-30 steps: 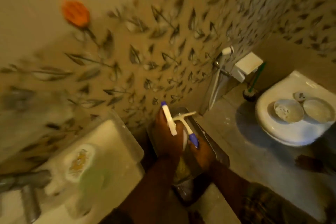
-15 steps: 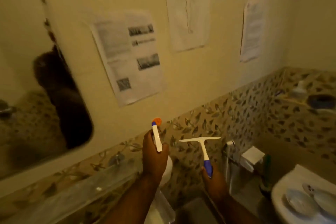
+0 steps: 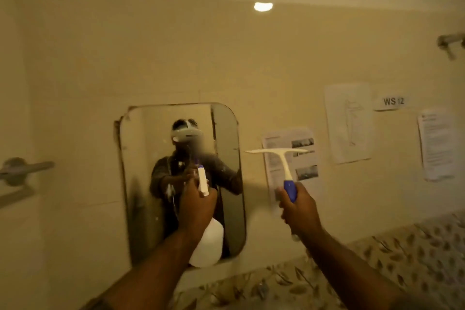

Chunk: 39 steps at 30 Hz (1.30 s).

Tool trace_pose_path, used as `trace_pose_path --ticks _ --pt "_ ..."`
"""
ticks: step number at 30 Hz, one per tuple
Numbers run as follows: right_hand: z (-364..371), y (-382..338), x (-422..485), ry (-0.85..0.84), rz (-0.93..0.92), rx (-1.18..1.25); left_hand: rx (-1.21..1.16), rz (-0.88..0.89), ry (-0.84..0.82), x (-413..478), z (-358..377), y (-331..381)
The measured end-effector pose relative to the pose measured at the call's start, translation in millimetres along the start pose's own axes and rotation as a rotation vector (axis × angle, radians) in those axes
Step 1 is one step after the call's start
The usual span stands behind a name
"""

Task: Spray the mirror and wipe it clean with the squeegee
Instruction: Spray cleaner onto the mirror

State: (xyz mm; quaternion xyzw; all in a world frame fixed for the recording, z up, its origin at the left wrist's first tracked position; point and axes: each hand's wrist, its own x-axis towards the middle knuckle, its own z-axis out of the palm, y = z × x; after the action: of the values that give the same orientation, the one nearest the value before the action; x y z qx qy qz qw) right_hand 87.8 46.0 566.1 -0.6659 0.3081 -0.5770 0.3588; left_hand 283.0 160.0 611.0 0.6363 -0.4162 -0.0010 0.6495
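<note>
Here, left hand (image 3: 197, 209) raising spray bottle (image 3: 207, 244) at mirror (image 3: 141, 184), right hand (image 3: 299, 209) upholding squeegee (image 3: 281, 156)

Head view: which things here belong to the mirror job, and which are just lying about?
Job: mirror; spray bottle in left hand; squeegee in right hand.

Not needed: papers on the wall; WS 12 label; towel bar; ceiling light.

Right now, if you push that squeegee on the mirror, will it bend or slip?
The squeegee looks like rigid plastic, so the handle probably won't bend. Its thin blade edge may flex slightly. It seems light, since the right hand holds it up alone. On the mirror, wet spray would likely make it glide.
</note>
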Motion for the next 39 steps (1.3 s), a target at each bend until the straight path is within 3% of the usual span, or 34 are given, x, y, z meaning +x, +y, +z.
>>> trace_pose_path --ticks 6,11,18,24,28,33,39 --pt "61 -83 39 -0.116 -0.168 0.133 0.106 -0.002 0.116 47 -69 21" --pt "101 -126 48 -0.171 -0.223 0.180 0.132 -0.045 0.025 60 -90 6" --pt "145 -132 53 -0.235 -0.215 0.213 0.092 -0.063 0.313 44 -117 -22" --pt "161 -128 55 -0.165 -0.210 0.235 0.180 0.066 0.308 72 -151 -11" --pt "158 -123 59 -0.114 -0.229 0.244 0.197 -0.008 0.344 85 -159 -2" --pt "150 -115 60 -0.105 -0.231 0.231 0.159 -0.228 0.191 30 -134 -71" --pt "143 -103 61 -0.077 -0.244 0.235 0.141 -0.337 0.160 -18 -116 -120"
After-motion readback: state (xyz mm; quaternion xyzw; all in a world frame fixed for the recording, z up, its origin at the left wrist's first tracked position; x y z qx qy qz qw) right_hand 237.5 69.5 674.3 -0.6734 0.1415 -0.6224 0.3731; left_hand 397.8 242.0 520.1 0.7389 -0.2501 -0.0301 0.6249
